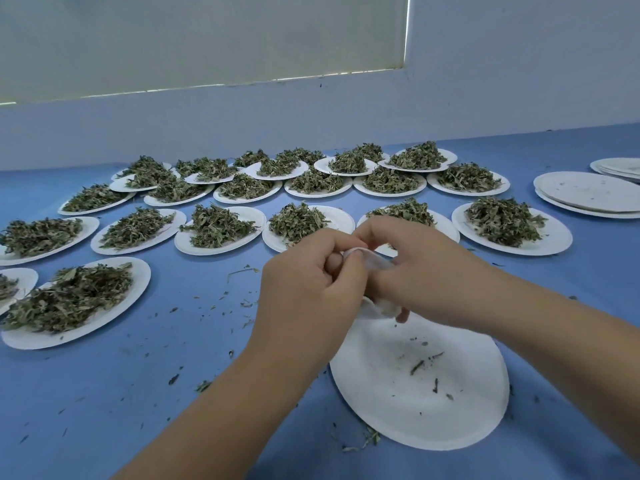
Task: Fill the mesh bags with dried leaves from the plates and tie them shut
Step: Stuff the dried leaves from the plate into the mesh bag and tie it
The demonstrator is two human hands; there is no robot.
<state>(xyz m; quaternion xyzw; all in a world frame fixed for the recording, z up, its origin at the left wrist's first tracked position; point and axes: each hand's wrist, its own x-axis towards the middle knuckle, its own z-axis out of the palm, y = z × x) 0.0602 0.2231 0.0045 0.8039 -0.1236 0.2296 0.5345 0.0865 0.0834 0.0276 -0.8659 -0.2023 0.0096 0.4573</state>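
- Where the two hands meet over the near part of the blue table, a small white mesh bag is held between them, clear of the surface.
- The left hand has its fingers curled in. Thumb and fingertips pinch the bag's upper part from the left.
- The right hand reaches in from the right with its fingers curled likewise, pinching the same upper part. One of its fingertips shows beside the bag's lower end.
- The bag's long axis runs up and down in the view. A rounded white edge points up and away between the thumbs, and the other end hangs out beneath the hands, towards the person.
- The bag's middle is hidden by fingers, so what it holds cannot be told.
- Just under the hands lies the near plate, white paper, bearing only crumbs and a few stems.
- Beyond the hands stand rows of heaped plates, each piled with dried leaves.
- At the far right sit stacks of bare plates.
- Loose leaf bits lie strewn on the table around the near plate.
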